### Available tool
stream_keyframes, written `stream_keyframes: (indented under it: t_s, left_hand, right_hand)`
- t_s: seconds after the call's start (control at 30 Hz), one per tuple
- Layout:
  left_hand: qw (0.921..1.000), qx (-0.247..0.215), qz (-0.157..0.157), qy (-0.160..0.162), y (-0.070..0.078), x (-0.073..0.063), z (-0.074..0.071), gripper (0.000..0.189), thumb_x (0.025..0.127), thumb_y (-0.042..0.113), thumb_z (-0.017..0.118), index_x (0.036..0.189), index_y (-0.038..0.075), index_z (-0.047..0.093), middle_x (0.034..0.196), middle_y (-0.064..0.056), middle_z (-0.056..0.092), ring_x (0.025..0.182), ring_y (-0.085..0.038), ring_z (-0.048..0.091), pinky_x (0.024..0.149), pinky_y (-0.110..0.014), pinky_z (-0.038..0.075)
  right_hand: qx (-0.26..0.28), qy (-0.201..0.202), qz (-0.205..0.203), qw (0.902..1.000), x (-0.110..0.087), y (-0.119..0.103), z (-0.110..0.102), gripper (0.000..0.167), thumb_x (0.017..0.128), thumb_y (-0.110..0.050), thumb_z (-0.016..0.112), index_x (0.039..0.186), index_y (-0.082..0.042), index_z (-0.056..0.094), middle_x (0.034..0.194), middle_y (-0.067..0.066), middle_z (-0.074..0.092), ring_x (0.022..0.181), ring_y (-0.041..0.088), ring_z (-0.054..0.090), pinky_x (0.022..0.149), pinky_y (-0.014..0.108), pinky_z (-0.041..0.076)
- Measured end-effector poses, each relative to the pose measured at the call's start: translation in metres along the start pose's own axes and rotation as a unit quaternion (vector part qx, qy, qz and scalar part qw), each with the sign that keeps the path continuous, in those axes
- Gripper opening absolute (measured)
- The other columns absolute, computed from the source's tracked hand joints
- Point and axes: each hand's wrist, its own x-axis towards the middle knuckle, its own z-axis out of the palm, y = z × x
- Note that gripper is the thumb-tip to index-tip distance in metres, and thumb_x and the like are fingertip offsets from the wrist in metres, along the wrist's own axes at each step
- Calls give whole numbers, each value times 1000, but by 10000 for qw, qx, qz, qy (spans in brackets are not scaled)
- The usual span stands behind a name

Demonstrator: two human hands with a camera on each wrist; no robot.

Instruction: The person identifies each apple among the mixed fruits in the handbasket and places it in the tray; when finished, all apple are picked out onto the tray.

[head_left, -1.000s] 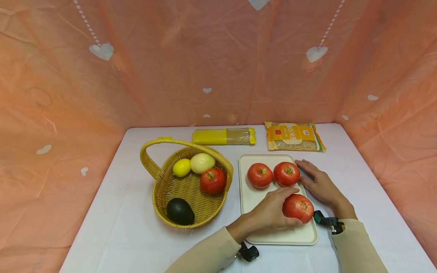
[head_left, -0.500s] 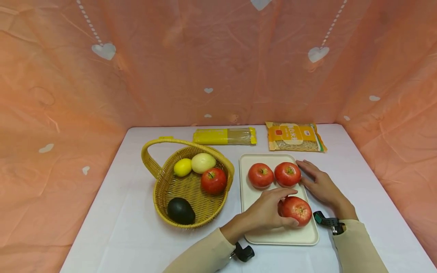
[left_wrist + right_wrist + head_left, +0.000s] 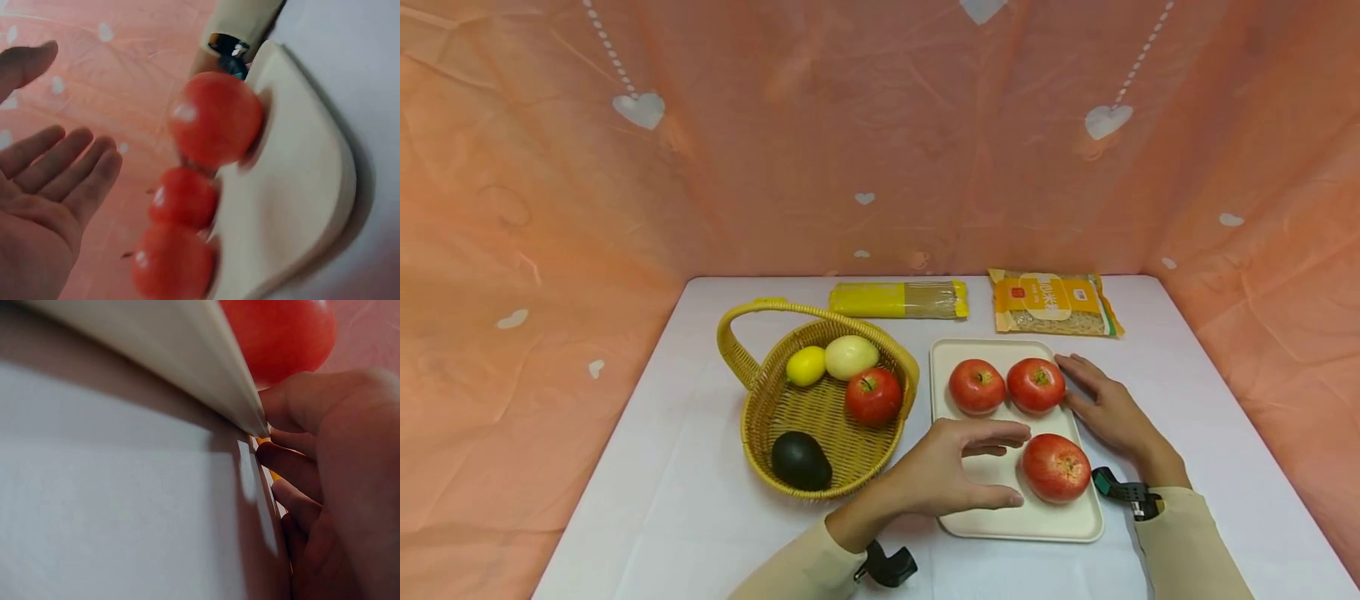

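My left hand (image 3: 936, 471) is open, with thumb and fingers spread, just left of a red apple (image 3: 1056, 468) at the front of the cream tray (image 3: 985, 523). A gap separates them; the left wrist view shows the bare palm (image 3: 37, 231). Two more red apples (image 3: 977, 387) (image 3: 1036, 386) sit side by side at the tray's back. My right hand (image 3: 1116, 421) rests at the tray's right edge, its thumb touching the rim (image 3: 237, 394) in the right wrist view. The other fingers lie loosely bent along the table side.
Left of the tray, a yellow woven basket (image 3: 760, 454) with a tall handle holds a lemon (image 3: 807, 366), a pale oval fruit (image 3: 852, 357), a red apple (image 3: 873, 397) and an avocado (image 3: 801, 461). Packed noodles (image 3: 898, 300) and an orange bag (image 3: 1056, 303) lie at the back.
My left hand set the front apple down on the tray, let go and drew back to the left. My right hand stayed at the tray's edge.
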Motion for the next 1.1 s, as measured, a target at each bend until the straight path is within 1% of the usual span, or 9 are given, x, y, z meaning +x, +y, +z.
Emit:
stream_keyframes:
  t_s: [0.17,0.33,0.43,0.6,0.67,0.77,0.83,0.97,1.1]
  left_hand:
    - [9993,-367,0,-56,13,-27,-28,63,88,4,90,147,6,67,143,-12,73,129,-9,70,115,-30,55]
    - [9996,-269,64,105,20,-54,-63,61,90,3,87,147,2,66,144,-13,73,132,-16,70,116,-36,55]
    - [9990,-309,-56,311,23,-69,-86,58,92,1,85,147,1,66,145,-15,71,135,-26,70,116,-39,56]
    - [9952,-594,-257,730,21,-85,-117,57,95,2,83,147,-6,63,148,-29,65,137,-52,62,114,-46,56]
    - [9941,-580,-343,854,18,-89,-127,56,96,4,83,147,-8,62,148,-33,64,137,-56,61,114,-50,55]
    - [9921,-300,-638,1042,13,-91,-137,53,97,6,82,145,-8,64,145,-31,66,136,-50,64,112,-51,56]
    - [9885,-28,-934,1187,10,-90,-142,51,97,9,82,144,-5,66,143,-28,69,134,-45,68,110,-45,59]
    - [9737,558,-1620,1504,5,-83,-147,50,96,15,84,142,1,70,138,-18,75,128,-35,74,106,-38,62]
    - [9596,1248,-1979,1564,3,-74,-149,54,94,19,85,143,2,70,134,-14,77,124,-33,76,105,-46,62]
  right_hand:
    - [101,26,-43,9999,-1,0,1,66,109,-21,65,170,-13,41,178,28,26,164,55,22,124,82,23]
    - [124,26,-18,9999,-1,0,1,66,109,-22,64,170,-13,41,178,28,25,164,55,21,124,81,22]
    - [142,42,-27,9999,-1,-1,1,65,109,-22,64,170,-12,41,178,28,25,164,55,21,125,81,22]
    - [134,41,18,9999,-1,0,1,65,110,-23,64,170,-12,41,178,28,24,164,55,19,124,82,21]
    - [117,31,54,9999,-1,0,1,66,110,-24,64,170,-13,40,179,28,24,165,55,19,124,82,21]
    - [141,11,82,9999,-1,-1,1,66,110,-25,63,171,-13,39,179,28,22,165,55,18,124,82,20]
    - [146,10,82,9999,-1,-1,1,66,110,-26,63,171,-13,39,179,28,22,165,55,18,124,82,20]
    - [148,-7,99,9998,-1,-2,0,66,110,-25,63,171,-13,39,179,28,22,165,55,17,124,83,20]
    - [161,-17,103,9998,-1,-3,1,66,110,-26,63,171,-13,39,179,28,22,165,55,17,124,83,20]
